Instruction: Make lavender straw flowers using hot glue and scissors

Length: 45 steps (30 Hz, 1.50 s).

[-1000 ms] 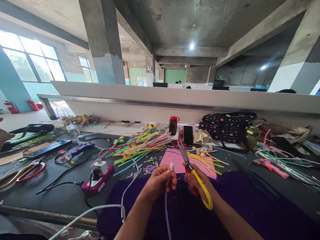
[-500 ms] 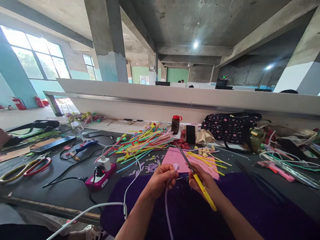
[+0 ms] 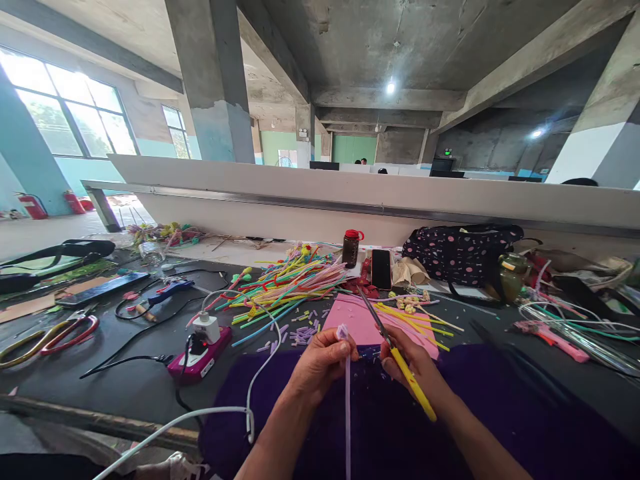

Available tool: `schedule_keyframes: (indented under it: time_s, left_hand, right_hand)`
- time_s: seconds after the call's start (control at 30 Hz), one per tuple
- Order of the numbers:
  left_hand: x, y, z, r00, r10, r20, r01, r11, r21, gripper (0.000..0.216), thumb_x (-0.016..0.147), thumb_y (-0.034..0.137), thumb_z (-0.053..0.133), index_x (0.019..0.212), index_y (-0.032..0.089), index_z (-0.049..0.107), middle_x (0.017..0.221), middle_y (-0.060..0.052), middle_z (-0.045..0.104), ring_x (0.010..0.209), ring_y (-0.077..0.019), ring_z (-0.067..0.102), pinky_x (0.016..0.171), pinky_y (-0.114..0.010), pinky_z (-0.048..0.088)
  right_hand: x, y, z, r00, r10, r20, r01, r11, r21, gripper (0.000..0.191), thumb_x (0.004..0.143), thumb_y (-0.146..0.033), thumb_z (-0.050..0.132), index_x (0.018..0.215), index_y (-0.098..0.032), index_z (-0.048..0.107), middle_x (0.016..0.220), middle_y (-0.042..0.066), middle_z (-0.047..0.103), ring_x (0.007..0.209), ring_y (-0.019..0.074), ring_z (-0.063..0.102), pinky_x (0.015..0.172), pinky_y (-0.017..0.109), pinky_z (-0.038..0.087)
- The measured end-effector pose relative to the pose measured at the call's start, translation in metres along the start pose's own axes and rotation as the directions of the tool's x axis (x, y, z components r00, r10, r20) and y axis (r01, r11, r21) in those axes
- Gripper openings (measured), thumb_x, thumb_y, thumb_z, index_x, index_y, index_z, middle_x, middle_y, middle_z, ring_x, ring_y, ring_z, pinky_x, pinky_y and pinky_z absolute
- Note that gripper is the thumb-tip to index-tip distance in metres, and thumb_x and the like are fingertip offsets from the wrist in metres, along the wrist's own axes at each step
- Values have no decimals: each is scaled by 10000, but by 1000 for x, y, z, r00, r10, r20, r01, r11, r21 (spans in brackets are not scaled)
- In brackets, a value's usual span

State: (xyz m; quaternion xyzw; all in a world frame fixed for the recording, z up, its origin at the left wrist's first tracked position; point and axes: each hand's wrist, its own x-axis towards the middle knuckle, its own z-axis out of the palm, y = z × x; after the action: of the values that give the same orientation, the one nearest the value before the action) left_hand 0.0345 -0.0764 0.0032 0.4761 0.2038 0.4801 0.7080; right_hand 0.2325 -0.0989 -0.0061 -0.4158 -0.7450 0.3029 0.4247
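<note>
My left hand (image 3: pixel 320 363) pinches a lilac pipe cleaner (image 3: pixel 347 400) just under its curled tip; the stem hangs straight down over the purple cloth (image 3: pixel 480 413) on my lap. My right hand (image 3: pixel 407 363) grips yellow-handled scissors (image 3: pixel 395 357), their blades closed and pointing up and to the left over a pink sheet (image 3: pixel 355 317). The two hands are a few centimetres apart at the table's front edge.
A heap of coloured pipe cleaners (image 3: pixel 285 283) lies behind the hands, with cut lilac bits (image 3: pixel 300 332) beside it. A pink power strip (image 3: pixel 200 347) with a white cable sits to the left; red-handled scissors (image 3: pixel 65 333) lie far left. A bottle (image 3: pixel 351 248), a phone (image 3: pixel 381 269) and a dotted bag (image 3: pixel 460 257) stand at the back.
The lilac pipe cleaner's stem swung from curving left to hanging straight down. The scissors' blades closed and tilted lower. The view shifted slightly.
</note>
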Motion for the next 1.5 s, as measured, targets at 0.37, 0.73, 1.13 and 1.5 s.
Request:
schedule_keyframes:
  time_s: [0.37,0.73,1.13,1.5]
  left_hand:
    - [-6,6,14,1000,-16,20,17,997,-72,253,554,299,748,581,148,547,461,19,519,352,-46,359,345,-192,184]
    - [4,-8,5,976,-41,-215,30,998,-54,248,510,216,785,604,140,569,519,45,524,434,-41,394,432,-174,250]
    - [3,-17,0,978,111,-178,-105,994,40,171,551,204,757,590,136,605,591,10,589,573,-95,478,601,-221,343]
    - [3,-17,1,970,106,-219,-93,993,66,173,523,201,766,588,143,616,621,4,610,600,-116,518,629,-236,384]
  right_hand:
    - [-2,-13,-1,998,18,59,-22,998,56,401,832,-321,507,1200,-214,393,796,0,521,652,118,493,613,240,391]
    - [-7,-11,-8,993,0,120,-3,1000,26,540,785,-345,571,1265,-231,351,900,17,551,743,141,529,636,235,411]
    - [-10,-7,-11,989,-115,94,143,908,-394,630,681,-307,662,1252,-228,409,983,56,537,787,180,513,688,292,413]
    - [-11,0,-3,982,-180,58,187,869,-459,616,708,-359,640,1257,-217,399,1012,78,542,868,212,530,761,341,434]
